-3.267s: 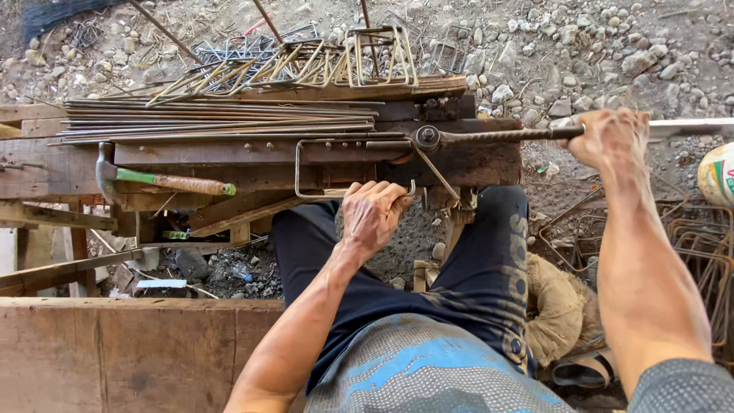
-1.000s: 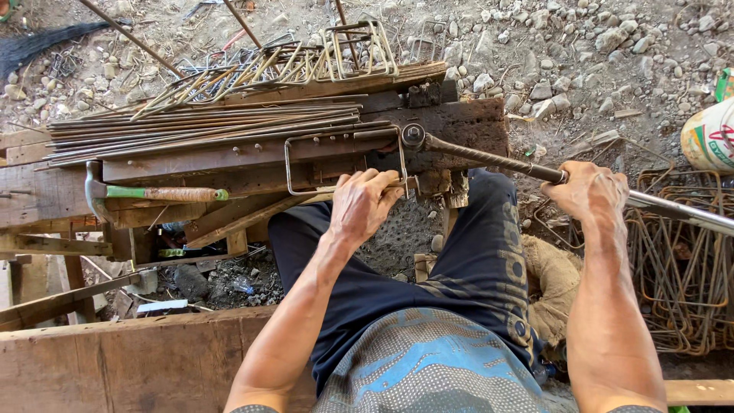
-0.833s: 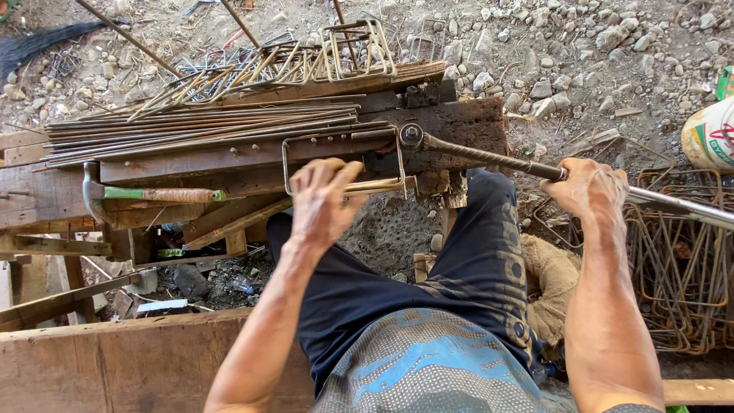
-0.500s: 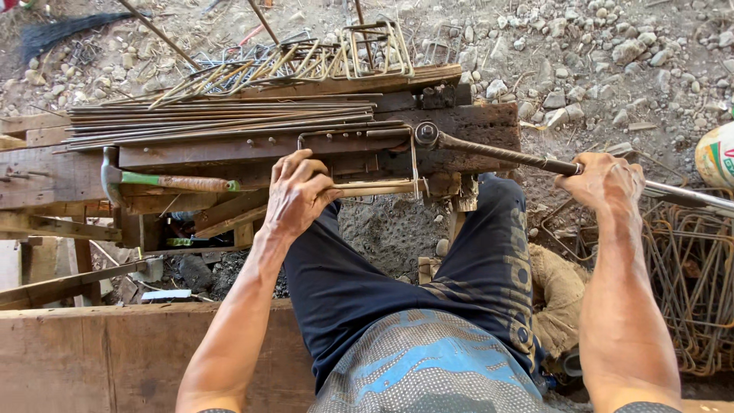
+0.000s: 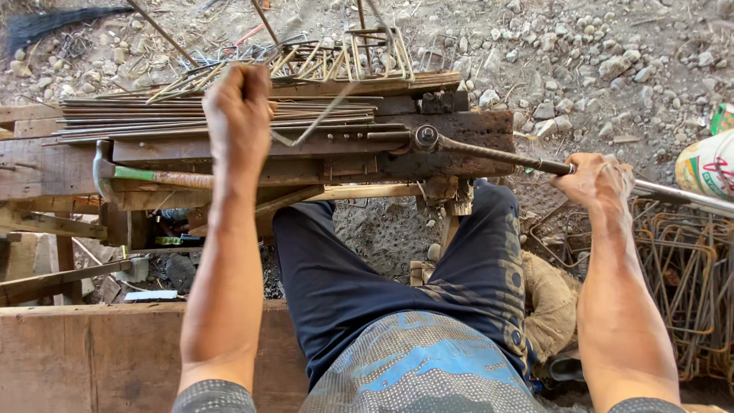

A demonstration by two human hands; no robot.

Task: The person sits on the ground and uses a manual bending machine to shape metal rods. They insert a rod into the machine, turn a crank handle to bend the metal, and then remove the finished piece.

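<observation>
A hammer (image 5: 145, 176) lies on the wooden bench (image 5: 46, 164) at far left. Your left hand (image 5: 238, 107), arm stretched forward, is fisted around a bent steel rod (image 5: 325, 115) raised over the straight rods (image 5: 153, 115). Your right hand (image 5: 592, 177) clamps the long lever bar (image 5: 497, 157), pivoted on the bench.

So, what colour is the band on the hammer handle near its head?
Green, on the hammer lying on the wooden bench; the head view shows it.
</observation>
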